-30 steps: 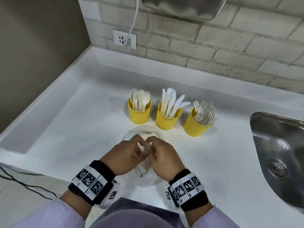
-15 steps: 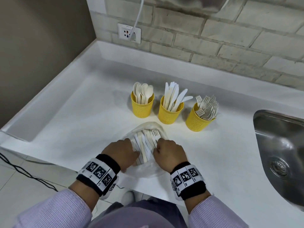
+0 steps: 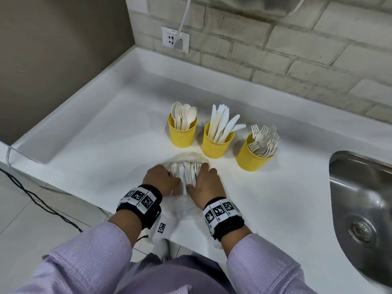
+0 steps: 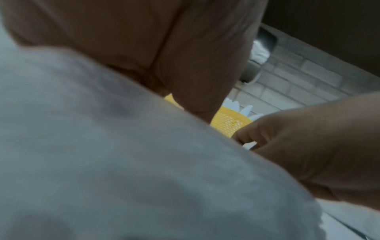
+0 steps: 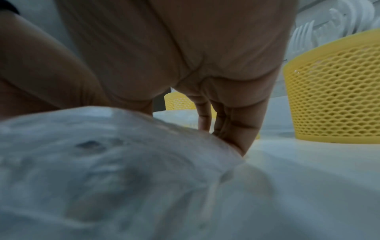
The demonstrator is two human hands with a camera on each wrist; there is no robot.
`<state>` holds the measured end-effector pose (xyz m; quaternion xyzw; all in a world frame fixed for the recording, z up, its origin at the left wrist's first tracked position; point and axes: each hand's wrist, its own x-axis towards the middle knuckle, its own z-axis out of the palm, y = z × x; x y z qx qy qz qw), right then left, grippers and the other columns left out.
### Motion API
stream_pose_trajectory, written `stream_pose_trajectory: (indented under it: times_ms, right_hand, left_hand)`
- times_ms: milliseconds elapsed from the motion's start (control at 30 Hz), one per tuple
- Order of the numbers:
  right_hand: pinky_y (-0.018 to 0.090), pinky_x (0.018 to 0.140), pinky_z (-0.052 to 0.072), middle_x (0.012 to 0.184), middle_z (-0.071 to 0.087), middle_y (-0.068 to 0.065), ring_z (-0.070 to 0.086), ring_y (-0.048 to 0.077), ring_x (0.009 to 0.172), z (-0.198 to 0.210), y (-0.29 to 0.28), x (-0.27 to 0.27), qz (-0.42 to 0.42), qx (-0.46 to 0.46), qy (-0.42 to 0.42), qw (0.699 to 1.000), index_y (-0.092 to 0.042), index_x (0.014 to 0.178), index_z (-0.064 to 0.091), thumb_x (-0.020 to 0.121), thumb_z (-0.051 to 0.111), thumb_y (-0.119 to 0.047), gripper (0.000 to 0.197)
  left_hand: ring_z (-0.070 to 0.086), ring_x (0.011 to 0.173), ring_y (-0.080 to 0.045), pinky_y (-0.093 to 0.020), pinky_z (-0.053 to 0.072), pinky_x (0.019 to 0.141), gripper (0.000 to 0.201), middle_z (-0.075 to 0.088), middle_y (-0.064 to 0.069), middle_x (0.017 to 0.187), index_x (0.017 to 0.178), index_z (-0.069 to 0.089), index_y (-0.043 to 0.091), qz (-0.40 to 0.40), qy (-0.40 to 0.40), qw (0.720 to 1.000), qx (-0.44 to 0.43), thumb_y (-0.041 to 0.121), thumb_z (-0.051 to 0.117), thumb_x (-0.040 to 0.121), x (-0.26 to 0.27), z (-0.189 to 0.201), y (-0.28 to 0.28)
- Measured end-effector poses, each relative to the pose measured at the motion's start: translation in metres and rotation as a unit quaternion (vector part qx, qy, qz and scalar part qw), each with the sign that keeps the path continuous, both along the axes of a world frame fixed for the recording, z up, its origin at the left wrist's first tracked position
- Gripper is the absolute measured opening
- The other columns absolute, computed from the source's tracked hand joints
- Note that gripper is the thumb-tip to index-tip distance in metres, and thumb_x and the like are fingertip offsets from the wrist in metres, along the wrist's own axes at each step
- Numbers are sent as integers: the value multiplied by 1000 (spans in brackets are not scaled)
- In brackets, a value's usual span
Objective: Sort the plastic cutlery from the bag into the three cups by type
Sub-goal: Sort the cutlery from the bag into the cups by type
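Observation:
Three yellow mesh cups stand in a row: spoons (image 3: 182,133), knives (image 3: 216,143), forks (image 3: 252,158). In front of them lies a clear plastic bag (image 3: 188,158) with white cutlery (image 3: 187,169) showing through its open mouth. My left hand (image 3: 162,180) grips the bag's left side with curled fingers. My right hand (image 3: 206,180) holds the right side, fingers bent down over it and thumb against the plastic. In the right wrist view the fingers (image 5: 236,123) press down beside the bag (image 5: 123,162), with the fork cup (image 5: 337,100) close on the right. The left wrist view is mostly blurred bag (image 4: 123,162).
The white counter (image 3: 106,149) ends in a front edge just behind my wrists. A steel sink (image 3: 364,209) is sunk in at the right. A brick wall with a socket (image 3: 175,39) and a cable runs along the back.
My hands were together at the bag's top; they have moved apart to its two sides, spreading it so the cutlery shows between them.

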<state>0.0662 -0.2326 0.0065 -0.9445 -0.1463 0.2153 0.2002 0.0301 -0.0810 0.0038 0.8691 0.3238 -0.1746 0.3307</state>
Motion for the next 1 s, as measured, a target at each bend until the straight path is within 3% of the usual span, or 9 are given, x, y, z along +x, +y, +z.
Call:
stream_pose_trajectory:
  times_ms: [67, 167, 267, 433, 533, 633, 800, 900, 1000]
  right_hand:
    - [38, 96, 46, 137, 47, 23, 54, 38, 123, -2, 1, 0, 9, 8, 4, 1000, -1, 154, 17, 95, 66, -32, 84]
    - [36, 95, 46, 138, 48, 24, 56, 37, 122, -3, 1, 2, 10, 29, 11, 999, 0, 155, 14, 93, 67, -25, 85]
    - [38, 94, 47, 135, 51, 23, 56, 39, 121, -4, 0, 3, -9, 67, 30, 997, -2, 152, 19, 89, 70, -22, 84]
    - [42, 89, 53, 123, 60, 19, 60, 39, 114, -6, -4, 6, -45, 134, 67, 988, -3, 138, 30, 80, 76, -27, 78]
    - [39, 89, 50, 124, 58, 18, 58, 36, 116, -6, -8, 7, -54, 159, 78, 983, -4, 133, 33, 82, 74, -23, 69]
    - [37, 89, 48, 126, 56, 20, 57, 38, 118, -6, -11, 5, -47, 146, 68, 986, -5, 136, 34, 87, 70, -21, 63]
    - [34, 84, 42, 128, 53, 22, 56, 40, 117, -6, -11, 5, -26, 106, 52, 993, -3, 140, 34, 89, 69, -16, 63]
    - [35, 90, 45, 129, 57, 21, 56, 39, 121, -8, -13, 8, -30, 116, 56, 991, -3, 140, 36, 86, 66, -8, 61]
    - [29, 93, 42, 133, 58, 17, 56, 35, 123, -8, -19, 9, -38, 162, 71, 984, -6, 143, 38, 90, 63, -7, 59]
  left_hand:
    - [64, 65, -24, -27, 49, 61, 32, 62, -3, 57, 56, 58, 13, 36, -18, 999, -16, 28, 75, 78, -3, 3, -5]
    - [51, 51, -15, -24, 37, 49, 43, 52, 0, 51, 52, 49, 15, 45, -26, 999, -15, 30, 80, 78, -9, 6, -17]
    - [50, 53, -15, -25, 34, 48, 42, 51, 0, 53, 53, 50, 14, 47, -33, 998, -3, 29, 79, 80, -11, 5, -21]
    - [59, 67, -25, -26, 35, 48, 31, 55, -3, 61, 62, 55, 10, 84, -37, 996, 11, 26, 73, 81, -9, 3, -22]
    - [64, 75, -30, -29, 38, 54, 39, 55, -3, 62, 63, 53, 11, 84, -40, 996, 9, 39, 74, 81, -6, -2, -30]
    - [62, 75, -25, -28, 44, 65, 46, 58, -2, 71, 72, 51, 14, 73, -26, 997, 27, 50, 79, 77, -5, -3, -38]
    - [60, 75, -25, -28, 46, 65, 41, 54, 0, 72, 72, 48, 15, 55, -14, 997, 54, 40, 81, 75, 0, 3, -39]
    - [58, 68, -22, -27, 44, 59, 37, 55, -2, 70, 73, 50, 11, 79, -26, 996, 35, 32, 80, 77, -1, 2, -37]
    - [56, 71, -22, -28, 41, 60, 36, 55, -2, 71, 79, 53, 9, 93, -51, 994, 13, 32, 81, 78, -6, -1, -37]
